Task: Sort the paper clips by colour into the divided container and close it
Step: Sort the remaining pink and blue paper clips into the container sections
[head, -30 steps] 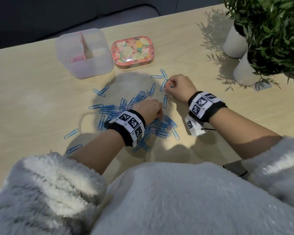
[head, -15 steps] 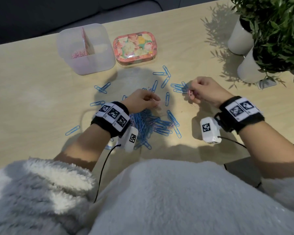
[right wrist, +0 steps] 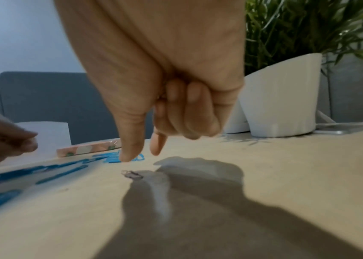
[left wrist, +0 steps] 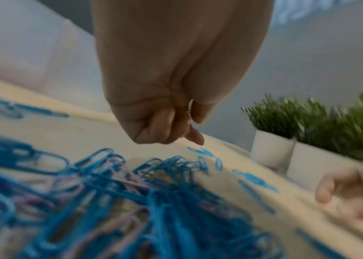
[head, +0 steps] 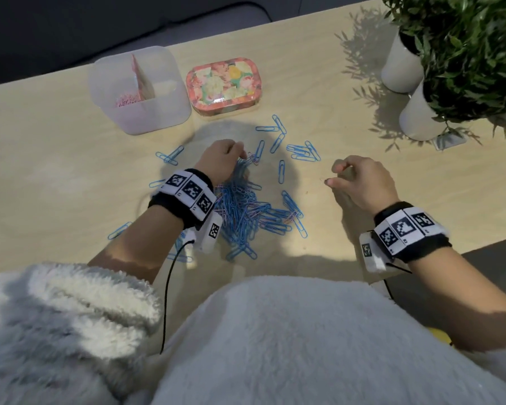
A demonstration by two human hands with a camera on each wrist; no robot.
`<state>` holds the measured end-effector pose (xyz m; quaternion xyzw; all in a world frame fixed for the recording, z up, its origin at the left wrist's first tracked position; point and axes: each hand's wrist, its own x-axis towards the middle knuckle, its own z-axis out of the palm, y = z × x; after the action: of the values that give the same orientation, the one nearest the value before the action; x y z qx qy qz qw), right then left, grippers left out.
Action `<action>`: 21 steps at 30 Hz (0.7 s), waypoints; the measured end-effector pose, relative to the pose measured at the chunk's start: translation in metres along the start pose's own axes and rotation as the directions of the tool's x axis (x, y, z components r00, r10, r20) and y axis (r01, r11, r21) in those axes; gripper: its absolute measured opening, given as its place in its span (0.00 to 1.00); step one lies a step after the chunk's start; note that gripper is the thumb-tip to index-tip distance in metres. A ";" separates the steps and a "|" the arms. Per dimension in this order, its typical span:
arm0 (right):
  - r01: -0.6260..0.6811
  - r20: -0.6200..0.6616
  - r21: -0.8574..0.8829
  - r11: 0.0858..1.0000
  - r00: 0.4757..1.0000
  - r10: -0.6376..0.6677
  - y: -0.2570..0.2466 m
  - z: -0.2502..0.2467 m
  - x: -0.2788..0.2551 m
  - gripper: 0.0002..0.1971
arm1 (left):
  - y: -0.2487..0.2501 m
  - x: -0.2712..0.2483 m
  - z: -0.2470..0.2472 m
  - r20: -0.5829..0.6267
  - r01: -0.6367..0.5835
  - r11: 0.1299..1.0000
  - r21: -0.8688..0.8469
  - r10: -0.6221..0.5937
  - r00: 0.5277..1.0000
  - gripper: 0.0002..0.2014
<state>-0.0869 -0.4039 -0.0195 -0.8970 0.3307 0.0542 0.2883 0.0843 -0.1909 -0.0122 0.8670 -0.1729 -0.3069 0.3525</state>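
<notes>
A pile of blue paper clips [head: 246, 211] with a few pink ones mixed in lies on the wooden table. My left hand [head: 240, 152] hovers over the pile's far edge with its fingers curled. In the left wrist view a thin loop of clip wire shows between those fingers [left wrist: 165, 122]. My right hand [head: 332, 175] is to the right of the pile, thumb and forefinger pointing down and apart, other fingers curled. A single pink clip [right wrist: 132, 174] lies on the table just below the thumb. The translucent divided container [head: 138, 92] stands open at the back left, with pink clips [head: 126, 99] in its left compartment.
A floral tin [head: 227, 84] sits right of the container. Two white pots with green plants [head: 421, 115] stand at the back right. Loose blue clips [head: 303, 150] are scattered around the pile. The table's near right edge [head: 479, 249] drops off beside my right wrist.
My right hand has drawn back to the right, away from the scattered clips, and a pink clip now lies under its thumb. My left hand has shifted to the pile's far edge.
</notes>
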 end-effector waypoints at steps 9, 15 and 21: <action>0.009 0.181 0.034 0.999 0.983 -0.015 -0.012 0.021 0.017 0.14 | -0.021 -0.002 -0.015 0.022 0.019 0.930 0.367 -0.029 0.999 0.07; 0.178 0.341 -0.192 0.965 0.934 -0.104 -0.023 0.014 0.018 0.08 | -0.008 0.001 -0.010 -0.107 -0.086 0.954 0.289 0.122 0.987 0.04; 0.233 0.433 -0.204 0.951 0.893 -0.126 -0.021 0.011 0.020 0.07 | 0.013 0.014 0.003 0.004 -0.138 0.871 0.472 0.154 0.988 0.09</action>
<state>-0.0571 -0.3962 -0.0242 -0.9208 0.1677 0.2574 0.2401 0.0917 -0.2087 -0.0110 0.9161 -0.3011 -0.2135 0.1568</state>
